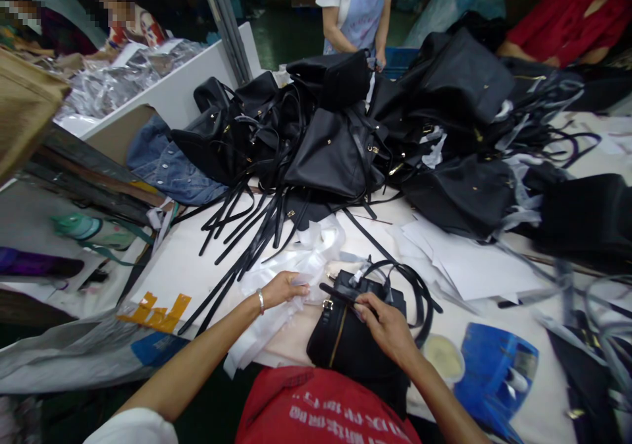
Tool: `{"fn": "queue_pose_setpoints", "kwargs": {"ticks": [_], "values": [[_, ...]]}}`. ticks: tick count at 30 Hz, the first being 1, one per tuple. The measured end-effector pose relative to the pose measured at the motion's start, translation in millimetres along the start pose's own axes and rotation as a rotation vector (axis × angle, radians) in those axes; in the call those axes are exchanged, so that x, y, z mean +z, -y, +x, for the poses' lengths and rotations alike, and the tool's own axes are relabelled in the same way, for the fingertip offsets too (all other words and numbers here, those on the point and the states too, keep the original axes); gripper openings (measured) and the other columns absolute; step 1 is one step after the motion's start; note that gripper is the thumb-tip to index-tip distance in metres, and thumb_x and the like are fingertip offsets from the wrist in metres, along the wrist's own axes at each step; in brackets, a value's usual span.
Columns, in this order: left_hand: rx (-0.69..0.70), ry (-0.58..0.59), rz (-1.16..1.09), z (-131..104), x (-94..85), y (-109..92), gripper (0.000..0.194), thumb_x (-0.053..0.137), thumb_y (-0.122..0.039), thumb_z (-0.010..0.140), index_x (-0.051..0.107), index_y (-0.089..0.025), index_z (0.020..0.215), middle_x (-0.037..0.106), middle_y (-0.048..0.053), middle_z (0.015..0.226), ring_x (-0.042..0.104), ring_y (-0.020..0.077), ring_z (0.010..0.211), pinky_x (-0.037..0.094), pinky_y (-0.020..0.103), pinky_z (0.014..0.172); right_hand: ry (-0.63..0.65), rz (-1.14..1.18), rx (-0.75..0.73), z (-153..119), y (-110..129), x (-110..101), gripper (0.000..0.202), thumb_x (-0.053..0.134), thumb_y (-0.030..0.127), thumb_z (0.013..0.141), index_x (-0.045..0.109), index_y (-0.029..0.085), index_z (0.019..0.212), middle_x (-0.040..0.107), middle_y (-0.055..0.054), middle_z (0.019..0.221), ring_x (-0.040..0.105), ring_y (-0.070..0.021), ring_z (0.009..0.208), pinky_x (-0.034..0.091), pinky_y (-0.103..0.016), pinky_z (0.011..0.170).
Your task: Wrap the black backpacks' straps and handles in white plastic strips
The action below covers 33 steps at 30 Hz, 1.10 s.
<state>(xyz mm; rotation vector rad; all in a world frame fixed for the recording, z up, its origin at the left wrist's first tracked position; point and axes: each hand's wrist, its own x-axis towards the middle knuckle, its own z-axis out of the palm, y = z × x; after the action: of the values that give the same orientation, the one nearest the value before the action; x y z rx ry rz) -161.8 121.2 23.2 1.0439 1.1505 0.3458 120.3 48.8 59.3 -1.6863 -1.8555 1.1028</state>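
Observation:
A small black bag (pixel 330 342) with a gold zipper and a buckle lies at the table's front edge, close to my body. My right hand (pixel 385 325) is closed on a black strap (pixel 338 294) above the bag's top. To the left, the fingers of my left hand (pixel 284 291) pinch a translucent white plastic strip (pixel 261 338), one of several heaped in a loose pile (pixel 316 246) behind it. Black looped handles (pixel 419 279) rise from the bag's right side. My right hand partly covers the bag.
Black bags (pixel 340 154) with trailing straps (pixel 251 246) are heaped across the back. White paper sheets (pixel 474 259), a round tub (pixel 444 358) and a blue sheet (pixel 494 371) lie rightward. Orange tape (pixel 158 311) is at left. Co-workers, one in a blue apron (pixel 365 9), stand beyond.

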Motion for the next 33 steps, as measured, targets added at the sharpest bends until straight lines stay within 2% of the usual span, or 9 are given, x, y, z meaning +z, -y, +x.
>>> {"fn": "queue_pose_setpoints", "kwargs": {"ticks": [8,15,18,22,26,30,33], "values": [[-0.022,0.015,0.029,2,0.3,-1,0.029,0.072,-0.035,0.065,0.065,-0.010,0.079,0.054,-0.003,0.058,0.035,0.0048,0.046,0.023,0.020,0.045,0.038,-0.028,-0.036,-4,-1,-2,0.024,0.039,0.038,0.092,0.059,0.025,0.093,0.067,-0.001,0.084,0.063,-0.0182,0.076,0.046,-0.027,0.069],[0.028,0.054,0.136,0,5.5,-9,0.029,0.070,-0.037,0.066,0.065,-0.012,0.079,0.054,-0.004,0.061,0.039,0.0066,0.050,0.027,0.020,0.048,0.121,-0.096,-0.171,2,-2,-9,0.023,0.044,0.037,0.092,0.060,0.028,0.106,0.068,-0.001,0.103,0.063,-0.0199,0.095,0.047,-0.030,0.083],[0.075,0.075,0.165,1,9.3,-9,0.029,0.070,-0.037,0.066,0.065,-0.012,0.080,0.056,-0.003,0.065,0.045,0.0090,0.057,0.031,0.020,0.053,0.173,-0.100,-0.209,8,1,-16,0.022,0.046,0.036,0.092,0.061,0.030,0.108,0.068,0.000,0.103,0.064,-0.0190,0.094,0.048,-0.029,0.082],[0.064,0.099,0.227,2,12.0,-12,0.030,0.068,-0.040,0.068,0.063,-0.013,0.081,0.056,-0.003,0.064,0.046,0.0103,0.057,0.033,0.021,0.053,0.200,-0.112,-0.227,16,6,-27,0.021,0.048,0.034,0.091,0.062,0.029,0.105,0.069,0.001,0.097,0.065,-0.0171,0.087,0.048,-0.026,0.076],[0.156,0.140,0.448,2,13.2,-27,0.023,0.064,-0.039,0.073,0.063,-0.016,0.078,0.057,-0.004,0.065,0.050,0.0117,0.061,0.033,0.020,0.057,0.217,-0.102,-0.222,18,9,-37,0.020,0.048,0.036,0.091,0.063,0.028,0.102,0.070,0.001,0.092,0.065,-0.0162,0.084,0.047,-0.025,0.073],[0.243,0.127,0.819,3,18.5,-47,0.017,0.063,-0.037,0.076,0.065,-0.023,0.085,0.064,-0.002,0.069,0.056,0.0149,0.066,0.033,0.022,0.060,0.207,-0.091,-0.232,13,9,-42,0.020,0.047,0.035,0.092,0.062,0.028,0.103,0.069,0.000,0.098,0.064,-0.0170,0.090,0.046,-0.026,0.077],[0.309,0.145,0.962,7,26.0,-60,0.014,0.060,-0.036,0.079,0.066,-0.024,0.082,0.067,-0.001,0.072,0.059,0.0168,0.071,0.033,0.023,0.062,0.179,-0.121,-0.227,6,9,-45,0.020,0.047,0.035,0.092,0.061,0.028,0.105,0.068,-0.001,0.103,0.064,-0.0182,0.092,0.046,-0.028,0.079]]}}
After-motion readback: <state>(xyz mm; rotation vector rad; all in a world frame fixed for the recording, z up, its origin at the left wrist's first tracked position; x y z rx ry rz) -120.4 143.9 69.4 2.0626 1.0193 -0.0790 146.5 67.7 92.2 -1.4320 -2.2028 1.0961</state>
